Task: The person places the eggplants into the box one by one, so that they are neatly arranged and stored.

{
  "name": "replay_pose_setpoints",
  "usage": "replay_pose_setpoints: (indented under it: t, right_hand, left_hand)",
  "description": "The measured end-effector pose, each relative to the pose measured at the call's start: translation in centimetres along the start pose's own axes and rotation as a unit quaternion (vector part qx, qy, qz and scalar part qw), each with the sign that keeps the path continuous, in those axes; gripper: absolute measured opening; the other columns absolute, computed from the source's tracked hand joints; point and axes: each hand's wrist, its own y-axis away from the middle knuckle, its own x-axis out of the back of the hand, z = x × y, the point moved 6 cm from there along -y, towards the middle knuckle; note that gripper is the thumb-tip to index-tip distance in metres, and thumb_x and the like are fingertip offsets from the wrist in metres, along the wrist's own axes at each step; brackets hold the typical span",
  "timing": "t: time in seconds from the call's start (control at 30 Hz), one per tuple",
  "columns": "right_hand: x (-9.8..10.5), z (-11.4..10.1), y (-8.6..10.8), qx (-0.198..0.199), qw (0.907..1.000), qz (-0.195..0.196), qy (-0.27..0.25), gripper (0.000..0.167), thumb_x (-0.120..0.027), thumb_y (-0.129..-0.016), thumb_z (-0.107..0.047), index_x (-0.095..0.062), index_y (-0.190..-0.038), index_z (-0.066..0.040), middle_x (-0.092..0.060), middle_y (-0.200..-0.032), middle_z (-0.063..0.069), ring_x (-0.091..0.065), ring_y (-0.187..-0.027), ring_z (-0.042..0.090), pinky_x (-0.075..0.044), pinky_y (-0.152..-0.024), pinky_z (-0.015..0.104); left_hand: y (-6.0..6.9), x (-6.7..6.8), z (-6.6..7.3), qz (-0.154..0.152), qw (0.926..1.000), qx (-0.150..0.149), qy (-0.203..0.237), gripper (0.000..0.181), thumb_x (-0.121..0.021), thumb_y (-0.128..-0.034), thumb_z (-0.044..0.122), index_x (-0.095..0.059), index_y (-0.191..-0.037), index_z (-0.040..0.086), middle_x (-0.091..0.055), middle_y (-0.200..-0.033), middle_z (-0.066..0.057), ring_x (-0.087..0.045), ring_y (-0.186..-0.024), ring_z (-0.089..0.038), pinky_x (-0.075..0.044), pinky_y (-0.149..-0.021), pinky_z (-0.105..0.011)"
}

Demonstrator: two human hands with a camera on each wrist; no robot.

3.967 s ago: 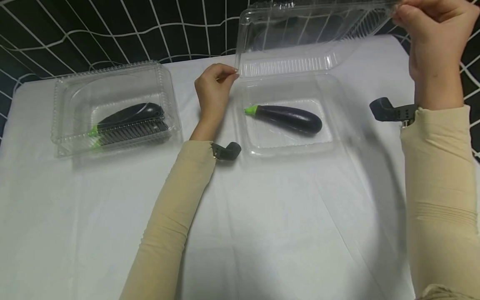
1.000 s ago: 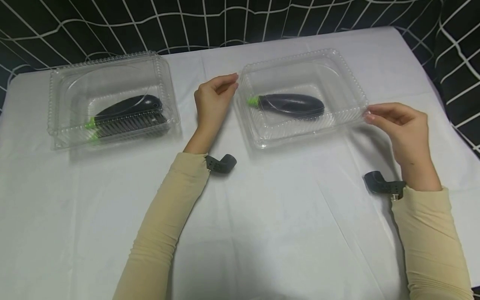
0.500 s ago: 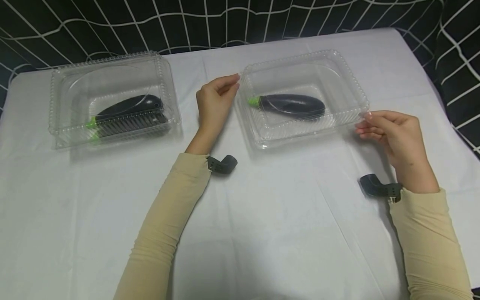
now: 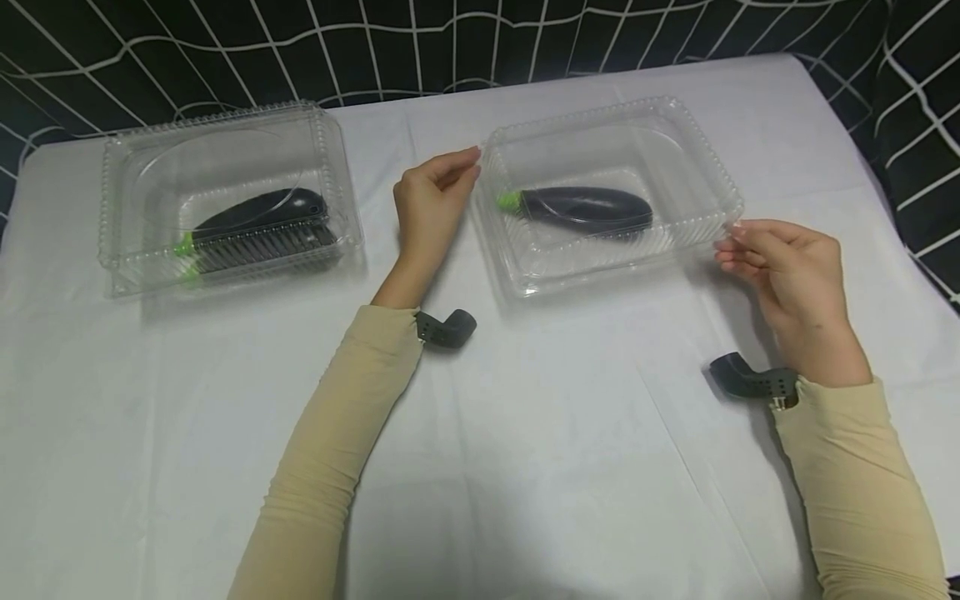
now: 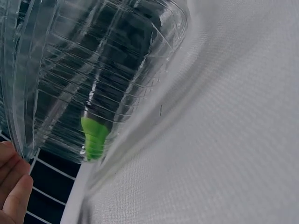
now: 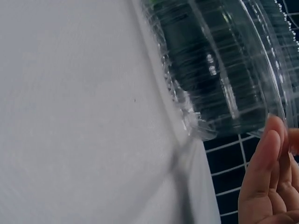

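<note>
A clear plastic clamshell box (image 4: 577, 154) stands at the right of the head view, its lid lowered over the base. Through the plastic an eggplant (image 4: 588, 208) shows, its green stem end pointing left. My left hand (image 4: 429, 204) pinches the rim at the box's left side. At the right front corner, my right hand (image 4: 802, 287) holds the rim between thumb and fingers. The left wrist view shows the eggplant's green end (image 5: 95, 137) behind the ribbed wall. Fingers of the right hand (image 6: 268, 179) touch the rim in the right wrist view. Whether the lid is latched, I cannot tell.
A second clear clamshell box (image 4: 225, 158) with its lid down stands at the left, and another eggplant (image 4: 262, 212) lies inside. Both boxes are on a white cloth-covered table (image 4: 540, 433). White wire mesh (image 4: 360, 50) against black runs behind the table and along its right side.
The right box's lid has come down from its raised position over the eggplant, with my right hand lowered toward me. Lately the right fingers have shifted slightly at the corner; the left hand has hardly moved.
</note>
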Motion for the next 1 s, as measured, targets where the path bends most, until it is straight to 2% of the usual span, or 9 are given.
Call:
replay_pose_setpoints:
  t: [0.17,0.27,0.33,0.47,0.6,1.0]
  right_hand:
    - [-0.15,0.03,0.12,0.003,0.9999,0.014,-0.007,0.004,-0.067,-0.077,0.015,-0.069,-0.081,0.013,-0.068,-0.066,0.019,-0.067,-0.056,0.021,-0.056,-0.052,0.028]
    - [-0.18,0.16,0.19,-0.013,0.9999,0.008,-0.005,0.004,-0.068,-0.078,0.013,-0.070,-0.081,0.012,-0.068,-0.067,0.018,-0.068,-0.058,0.021,-0.056,-0.055,0.028]
    - [-0.18,0.28,0.24,-0.032,0.9994,-0.009,-0.003,0.005,-0.066,-0.081,0.011,-0.070,-0.081,0.011,-0.068,-0.068,0.018,-0.068,-0.059,0.022,-0.057,-0.056,0.029]
    - [-0.30,0.56,0.39,-0.077,0.9945,-0.071,0.009,0.017,-0.056,-0.090,0.006,-0.071,-0.082,0.009,-0.069,-0.070,0.018,-0.069,-0.062,0.022,-0.057,-0.058,0.030]
    - [-0.49,0.81,0.32,-0.091,0.9894,-0.112,0.018,0.022,-0.052,-0.093,0.005,-0.070,-0.082,0.009,-0.068,-0.070,0.018,-0.069,-0.064,0.023,-0.057,-0.058,0.030]
    - [-0.64,0.83,0.37,-0.060,0.9965,-0.044,0.038,0.020,-0.057,-0.088,0.008,-0.070,-0.073,0.007,-0.067,-0.062,0.013,-0.066,-0.055,0.017,-0.055,-0.052,0.026]
  left_hand:
    - [-0.07,0.00,-0.18,0.005,1.0000,0.007,0.005,0.018,-0.067,-0.0857,0.002,-0.072,-0.103,-0.001,-0.070,-0.105,-0.010,-0.068,-0.093,-0.013,-0.050,-0.080,-0.016]
    - [-0.14,0.06,-0.34,0.009,0.9999,0.009,0.005,0.018,-0.067,-0.0860,0.002,-0.072,-0.103,-0.001,-0.070,-0.105,-0.009,-0.067,-0.093,-0.013,-0.050,-0.080,-0.016]
    - [-0.18,0.08,-0.41,0.011,0.9999,0.010,0.004,0.018,-0.067,-0.0862,0.002,-0.072,-0.103,-0.001,-0.070,-0.105,-0.009,-0.067,-0.093,-0.013,-0.050,-0.080,-0.016]
    - [-0.19,0.06,-0.38,0.010,0.9999,0.013,0.002,0.017,-0.066,-0.0866,0.003,-0.072,-0.103,-0.001,-0.070,-0.106,-0.009,-0.067,-0.093,-0.013,-0.050,-0.080,-0.015]
    - [-0.13,0.07,-0.30,0.010,0.9999,0.013,-0.001,0.017,-0.066,-0.0867,0.002,-0.072,-0.103,-0.001,-0.070,-0.105,-0.010,-0.067,-0.093,-0.013,-0.050,-0.080,-0.015]
    - [-0.10,0.03,-0.39,0.008,0.9999,0.011,0.004,0.018,-0.066,-0.0865,0.002,-0.071,-0.103,-0.001,-0.070,-0.106,-0.010,-0.067,-0.094,-0.013,-0.050,-0.081,-0.015]
